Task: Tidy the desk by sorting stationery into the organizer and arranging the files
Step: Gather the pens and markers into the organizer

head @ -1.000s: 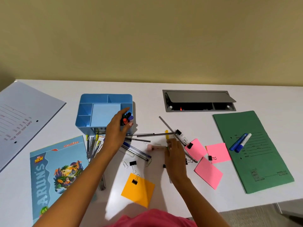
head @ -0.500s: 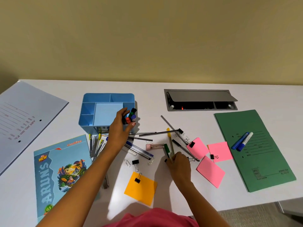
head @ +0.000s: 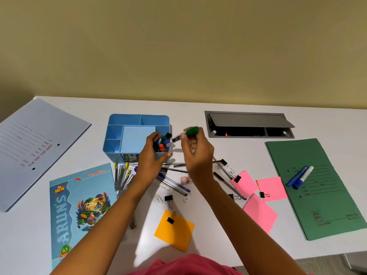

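Observation:
A blue desk organizer [head: 127, 124] stands on the white desk, with several markers upright in its front right compartment. My left hand [head: 152, 155] grips that front right corner, fingers curled over the rim. My right hand [head: 195, 149] is raised just right of the organizer and holds a green marker [head: 188, 132], tilted with its dark end toward the compartment. Loose pens [head: 174, 183] lie scattered under both hands. A green file [head: 325, 203] lies at the right with two blue markers [head: 299, 176] on it.
A grey file [head: 29, 147] lies at the far left and a blue picture book [head: 79, 211] at the front left. Pink sticky notes [head: 260, 213], an orange note [head: 175, 230], binder clips and paper clips dot the middle. A grey cable hatch [head: 248, 120] sits open behind.
My right hand picked the green marker up from the desk and rose toward the organizer's right side. My left hand kept its hold on the organizer's corner.

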Available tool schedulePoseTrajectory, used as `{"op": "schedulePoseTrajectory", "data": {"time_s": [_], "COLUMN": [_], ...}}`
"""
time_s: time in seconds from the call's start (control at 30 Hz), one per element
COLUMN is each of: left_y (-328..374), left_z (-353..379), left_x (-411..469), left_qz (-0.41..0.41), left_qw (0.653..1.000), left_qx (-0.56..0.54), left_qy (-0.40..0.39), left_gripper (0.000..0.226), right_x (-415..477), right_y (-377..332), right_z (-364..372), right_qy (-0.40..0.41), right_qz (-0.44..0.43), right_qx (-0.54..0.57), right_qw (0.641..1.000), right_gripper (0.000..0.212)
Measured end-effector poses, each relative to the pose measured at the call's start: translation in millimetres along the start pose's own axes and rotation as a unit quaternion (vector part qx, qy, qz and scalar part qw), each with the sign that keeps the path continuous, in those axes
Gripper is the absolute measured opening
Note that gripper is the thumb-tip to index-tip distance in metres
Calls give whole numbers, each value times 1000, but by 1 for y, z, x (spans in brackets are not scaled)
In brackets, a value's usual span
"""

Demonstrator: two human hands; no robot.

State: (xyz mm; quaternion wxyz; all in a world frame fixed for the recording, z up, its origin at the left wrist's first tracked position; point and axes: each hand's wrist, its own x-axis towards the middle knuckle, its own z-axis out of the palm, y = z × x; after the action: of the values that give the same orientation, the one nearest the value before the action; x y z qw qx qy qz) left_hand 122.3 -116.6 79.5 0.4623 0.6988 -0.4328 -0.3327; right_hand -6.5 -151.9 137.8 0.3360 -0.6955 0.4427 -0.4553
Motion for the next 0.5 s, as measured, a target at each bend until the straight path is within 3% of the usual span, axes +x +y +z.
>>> {"op": "schedulePoseTrajectory", "data": {"time_s": [0.23,0.5], "left_y": [-1,-1], "left_z": [-1,-3], "left_x": [1,3], "left_qz": [11,13], "left_qw": [1000,999], "left_qx": [11,37], "left_qy": [3,-7], "left_gripper": [78,73], "right_x": [18,7], "right_y": [2,24], "right_z": [35,42], "right_qy": [-83,-134], "right_qz": [-11,52], "right_qx": [-112,-185], "right_qw": [990,972], "right_gripper": [17,23]}}
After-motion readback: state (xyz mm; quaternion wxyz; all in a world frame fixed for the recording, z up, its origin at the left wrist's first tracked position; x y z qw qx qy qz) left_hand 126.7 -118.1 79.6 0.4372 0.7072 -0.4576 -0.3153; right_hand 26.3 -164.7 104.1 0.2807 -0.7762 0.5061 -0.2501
